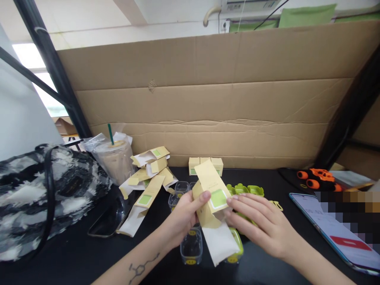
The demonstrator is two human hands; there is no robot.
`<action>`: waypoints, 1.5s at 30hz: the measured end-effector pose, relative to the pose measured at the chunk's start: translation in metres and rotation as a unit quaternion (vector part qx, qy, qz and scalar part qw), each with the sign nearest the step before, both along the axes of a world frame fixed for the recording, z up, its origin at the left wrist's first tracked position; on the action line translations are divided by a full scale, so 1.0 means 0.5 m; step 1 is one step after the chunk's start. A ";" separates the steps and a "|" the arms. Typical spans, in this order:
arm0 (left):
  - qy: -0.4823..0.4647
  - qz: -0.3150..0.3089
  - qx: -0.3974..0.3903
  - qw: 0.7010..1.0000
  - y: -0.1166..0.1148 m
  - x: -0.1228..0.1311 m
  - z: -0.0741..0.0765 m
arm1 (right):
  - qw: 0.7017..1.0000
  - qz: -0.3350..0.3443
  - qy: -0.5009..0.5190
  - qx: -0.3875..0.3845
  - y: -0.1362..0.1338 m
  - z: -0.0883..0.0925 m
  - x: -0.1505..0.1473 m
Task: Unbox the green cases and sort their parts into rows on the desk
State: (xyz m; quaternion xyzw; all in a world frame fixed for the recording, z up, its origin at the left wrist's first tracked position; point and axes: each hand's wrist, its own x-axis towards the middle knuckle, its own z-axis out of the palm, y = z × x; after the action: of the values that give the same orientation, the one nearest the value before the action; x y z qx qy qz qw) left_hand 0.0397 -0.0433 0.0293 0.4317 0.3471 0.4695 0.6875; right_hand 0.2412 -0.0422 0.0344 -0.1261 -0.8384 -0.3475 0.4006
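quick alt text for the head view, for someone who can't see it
A person's left hand grips an opened beige carton with a green label, the right hand at its edge. Clear containers lie around on a black table; more opened cartons are piled left, a phone lies right.
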 end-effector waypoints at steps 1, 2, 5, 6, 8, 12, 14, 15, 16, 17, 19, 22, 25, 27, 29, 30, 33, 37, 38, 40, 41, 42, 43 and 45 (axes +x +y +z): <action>0.007 0.005 0.011 1.000 0.000 0.001 -0.001 | 1.000 0.010 0.008 0.002 -0.002 0.001 -0.002; 0.012 0.011 0.024 1.000 0.000 0.001 -0.001 | 1.000 0.020 0.014 0.002 -0.004 0.001 -0.005; 0.021 0.030 0.058 0.998 -0.001 0.004 0.001 | 0.999 0.045 0.009 -0.013 -0.010 -0.002 -0.014; 0.026 0.034 0.065 0.997 -0.001 0.005 0.001 | 0.999 0.052 0.002 -0.015 -0.012 -0.003 -0.017; 0.038 0.035 0.070 0.996 -0.001 0.007 0.002 | 0.998 0.051 -0.020 -0.017 -0.014 -0.006 -0.021; 0.112 0.057 0.071 0.990 0.002 0.000 0.006 | 0.999 -0.003 -0.049 -0.018 -0.012 -0.005 -0.012; 0.202 0.121 0.135 0.962 0.003 -0.013 0.011 | 0.999 -0.026 -0.036 -0.015 -0.005 -0.004 0.000; 0.251 0.147 0.201 0.936 0.001 -0.021 0.016 | 0.999 -0.038 -0.028 -0.014 -0.001 -0.003 0.006; 0.296 0.153 0.285 0.899 -0.003 -0.028 0.021 | 0.998 -0.049 -0.021 -0.015 0.003 -0.002 0.012; 0.336 0.137 0.372 0.854 -0.007 -0.034 0.026 | 0.998 -0.059 -0.013 -0.016 0.007 -0.002 0.016; 0.401 0.070 0.509 0.758 -0.018 -0.040 0.035 | 0.997 -0.070 -0.005 -0.015 0.012 -0.002 0.022; 0.478 0.012 0.592 0.649 -0.029 -0.037 0.037 | 0.997 -0.072 -0.002 -0.006 0.014 -0.007 0.018; 0.510 0.022 0.614 0.602 -0.021 -0.040 0.034 | 0.997 -0.075 0.009 -0.014 0.015 -0.013 0.008; 0.514 0.069 0.613 0.595 -0.004 -0.058 0.040 | 0.995 -0.089 0.034 -0.040 0.019 -0.015 0.003; 0.520 0.143 0.603 0.588 0.022 -0.091 0.059 | 0.992 -0.095 0.061 -0.060 0.024 -0.013 0.002; 0.528 0.180 0.592 0.582 0.037 -0.113 0.074 | 0.991 -0.094 0.071 -0.064 0.027 -0.012 0.004; 0.551 0.271 0.585 0.530 0.083 -0.189 0.123 | 0.991 -0.088 0.073 -0.063 0.030 -0.008 0.010; 0.607 0.357 0.535 0.467 0.130 -0.285 0.160 | 0.991 -0.101 0.073 -0.058 0.022 -0.003 0.009; 0.625 0.368 0.514 0.458 0.136 -0.302 0.160 | 0.990 -0.103 0.076 -0.056 0.019 -0.003 0.007; 0.655 0.374 0.478 0.451 0.145 -0.327 0.148 | 0.990 -0.102 0.083 -0.053 0.015 -0.002 0.004; 0.664 0.372 0.466 0.451 0.147 -0.335 0.139 | 0.990 -0.101 0.086 -0.056 0.014 -0.003 0.002; 0.669 0.369 0.459 0.453 0.147 -0.340 0.129 | 0.990 -0.098 0.086 -0.061 0.014 -0.003 0.001; 0.672 0.369 0.453 0.456 0.147 -0.343 0.118 | 0.990 -0.095 0.085 -0.067 0.013 -0.003 0.000; 0.675 0.371 0.439 0.462 0.146 -0.346 0.098 | 0.990 -0.088 0.073 -0.076 0.013 -0.005 -0.002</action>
State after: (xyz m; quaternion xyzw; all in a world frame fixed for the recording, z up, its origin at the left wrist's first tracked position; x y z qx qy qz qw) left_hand -0.1331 0.0299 0.0782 0.6897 0.5786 0.3328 -0.2809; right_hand 0.2404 -0.0358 0.0319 -0.2549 -0.8165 -0.3062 0.4179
